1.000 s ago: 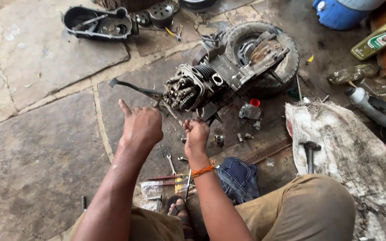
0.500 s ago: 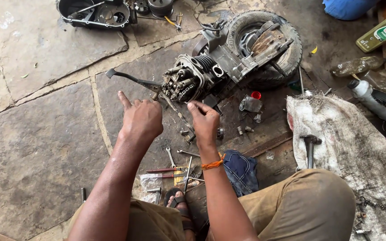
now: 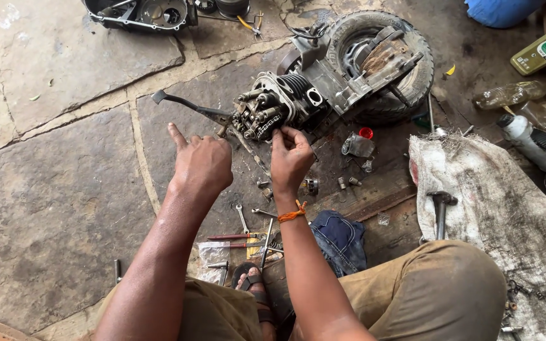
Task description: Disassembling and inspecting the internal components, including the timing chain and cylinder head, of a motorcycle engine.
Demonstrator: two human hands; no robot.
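Metal engine head (image 3: 266, 113) at pinching right hand (image 3: 291, 161); left hand (image 3: 202, 165) loosely curled, empty.

Orange wrist thread (image 3: 292, 213), red cap (image 3: 366, 132), blue denim cloth (image 3: 339, 237), khaki trousers (image 3: 437, 290), grey stone floor (image 3: 45, 183).

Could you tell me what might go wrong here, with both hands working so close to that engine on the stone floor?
Small loose parts lie scattered on the stone floor and could easily roll away or get lost. The right hand works at the engine's exposed head, where edges might nick fingers. The kick lever beside the left hand could swing.
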